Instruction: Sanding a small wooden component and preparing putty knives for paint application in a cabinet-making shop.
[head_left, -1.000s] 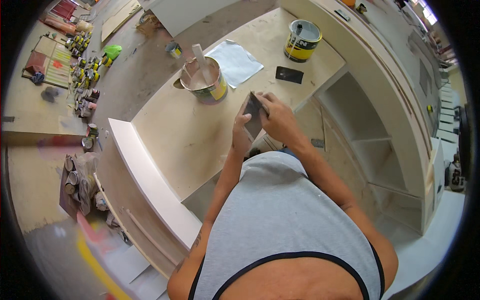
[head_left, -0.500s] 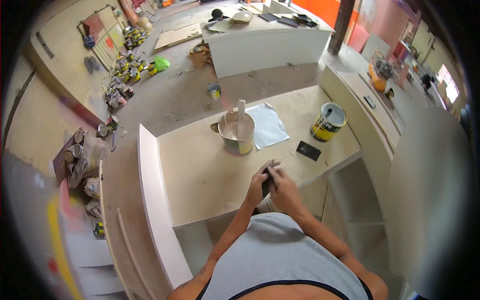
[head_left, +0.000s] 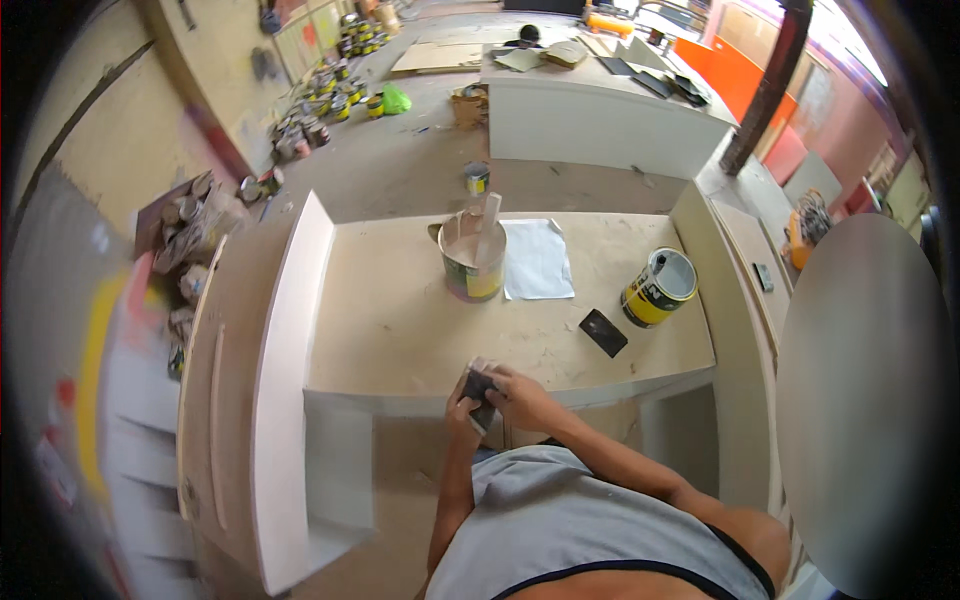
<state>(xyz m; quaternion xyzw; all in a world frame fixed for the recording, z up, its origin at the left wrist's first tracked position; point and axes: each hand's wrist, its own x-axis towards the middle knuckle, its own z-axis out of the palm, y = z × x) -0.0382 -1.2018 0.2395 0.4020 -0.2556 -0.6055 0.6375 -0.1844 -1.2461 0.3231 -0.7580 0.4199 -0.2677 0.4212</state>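
The left hand (head_left: 461,416) grips a dark flat piece (head_left: 481,386) from its left side, while the right hand (head_left: 522,402) pinches it from the right, so it sits between them. It is probably light, thin and fairly stiff, perhaps gritty rather than slippery, and hardly fragile; opposite edges seem the surest hold. Beyond the right hand and to its right lies a black rectangle (head_left: 603,333); ahead of the left hand stands an open bucket (head_left: 473,280).
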